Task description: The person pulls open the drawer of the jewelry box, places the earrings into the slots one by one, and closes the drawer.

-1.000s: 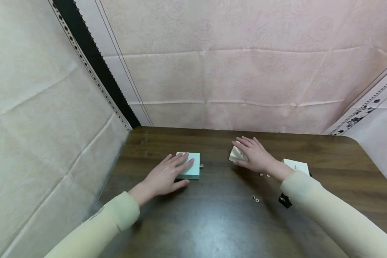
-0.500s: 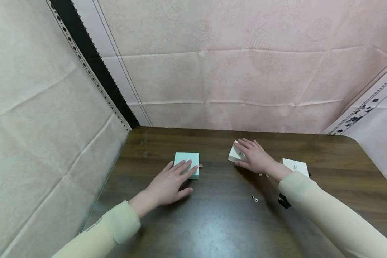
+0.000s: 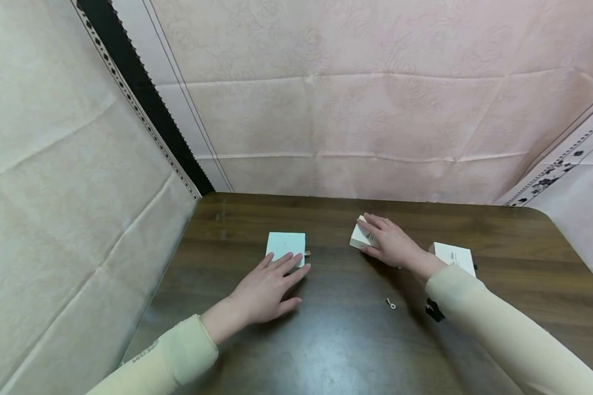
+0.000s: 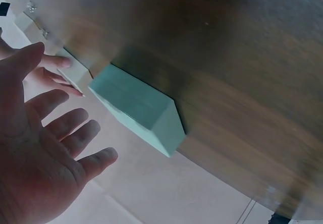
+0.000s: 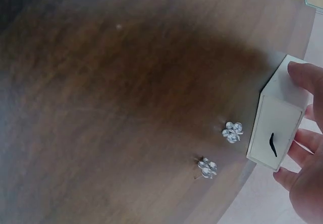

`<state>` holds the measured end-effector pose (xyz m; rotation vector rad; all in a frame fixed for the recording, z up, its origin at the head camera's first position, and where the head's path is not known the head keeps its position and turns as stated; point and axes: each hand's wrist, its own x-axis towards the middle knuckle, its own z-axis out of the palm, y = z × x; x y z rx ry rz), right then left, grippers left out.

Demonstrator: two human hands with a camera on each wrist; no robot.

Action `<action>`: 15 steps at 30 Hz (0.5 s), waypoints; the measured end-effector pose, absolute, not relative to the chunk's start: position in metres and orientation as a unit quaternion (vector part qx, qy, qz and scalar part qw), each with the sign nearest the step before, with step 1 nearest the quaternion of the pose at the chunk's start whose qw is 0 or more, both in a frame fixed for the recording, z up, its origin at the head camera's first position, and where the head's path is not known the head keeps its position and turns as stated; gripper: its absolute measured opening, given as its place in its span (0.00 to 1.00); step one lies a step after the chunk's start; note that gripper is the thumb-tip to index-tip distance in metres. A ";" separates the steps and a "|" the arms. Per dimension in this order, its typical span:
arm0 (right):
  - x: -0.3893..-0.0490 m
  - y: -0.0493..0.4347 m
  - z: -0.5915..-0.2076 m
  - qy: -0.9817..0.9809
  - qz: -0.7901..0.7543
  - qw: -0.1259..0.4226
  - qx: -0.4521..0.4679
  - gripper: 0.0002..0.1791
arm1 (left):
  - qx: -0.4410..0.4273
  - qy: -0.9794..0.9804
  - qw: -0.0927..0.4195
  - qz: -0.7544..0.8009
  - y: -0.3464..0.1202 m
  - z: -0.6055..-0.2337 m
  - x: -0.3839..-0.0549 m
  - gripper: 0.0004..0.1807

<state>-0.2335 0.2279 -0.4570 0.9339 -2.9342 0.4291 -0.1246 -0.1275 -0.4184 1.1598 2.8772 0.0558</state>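
A pale turquoise box (image 3: 285, 244) lies left of centre on the table, a small ribbon tab (image 3: 307, 253) sticking out at its right. My left hand (image 3: 262, 291) hovers at its near edge with fingers spread; the left wrist view shows a gap between fingers and box. Farther right, a small white box (image 5: 276, 128) with a black ribbon pull sits under my right hand (image 3: 390, 241). The thumb lies along one side of it and the fingers reach over the other. Two sparkling flower-shaped earrings (image 5: 232, 132) lie beside this box; my right wrist mostly hides them in the head view.
Another white box (image 3: 453, 257) stands right of my right wrist. A small black piece (image 3: 434, 310) lies partly under the sleeve. Nearer the middle is a tiny silvery item (image 3: 390, 303), too small to identify. Pale cloth (image 3: 375, 120) hangs behind the brown wooden table (image 3: 326, 340).
My left hand has drawn back toward me and slightly right, uncovering more of the turquoise box's top. The right hand stays at the small white box with hardly any movement.
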 end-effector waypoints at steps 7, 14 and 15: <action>-0.223 0.223 -0.456 -0.935 0.143 0.025 0.323 0.39 | 0.376 0.926 0.026 0.022 -0.123 -0.418 -0.120 0.38; -0.212 0.215 -0.456 -0.921 0.145 0.027 0.360 0.39 | 0.376 0.925 0.040 0.020 -0.119 -0.421 -0.118 0.39; -0.211 0.214 -0.456 -0.919 0.145 0.030 0.364 0.39 | 0.377 0.925 0.042 0.020 -0.119 -0.421 -0.118 0.39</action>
